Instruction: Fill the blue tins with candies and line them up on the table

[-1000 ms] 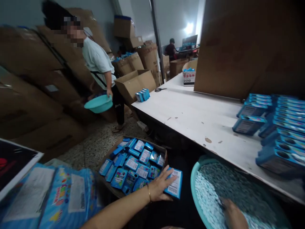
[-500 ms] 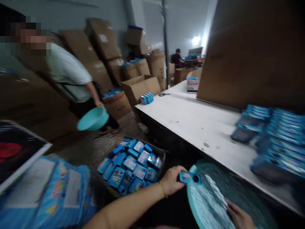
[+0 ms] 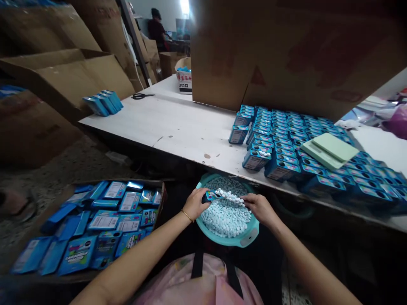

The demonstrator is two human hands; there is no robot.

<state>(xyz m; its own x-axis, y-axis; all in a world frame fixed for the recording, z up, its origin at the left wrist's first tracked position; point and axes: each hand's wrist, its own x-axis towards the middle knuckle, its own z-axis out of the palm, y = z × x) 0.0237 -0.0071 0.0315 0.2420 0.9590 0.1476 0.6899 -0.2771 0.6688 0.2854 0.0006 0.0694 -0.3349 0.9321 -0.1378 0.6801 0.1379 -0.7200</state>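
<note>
My left hand is closed around a small blue candy box, held over the left side of a turquoise basin. Small round white candies fill the basin below. My right hand grips the near end of a narrow scoop heaped with white candies. The scoop itself is mostly hidden under them. Its far end meets the top of the box. The basin rests at my lap, against the table's front edge.
A carton of blue boxes stands at left. Rows of blue boxes cover the right of the white table, with a pale green scale on top. Scissors and several boxes lie farther left. A large cardboard sheet rises behind.
My view has swung right and down, and the person carrying a basin has left it. The heaped scoop has come up to the box in my left hand.
</note>
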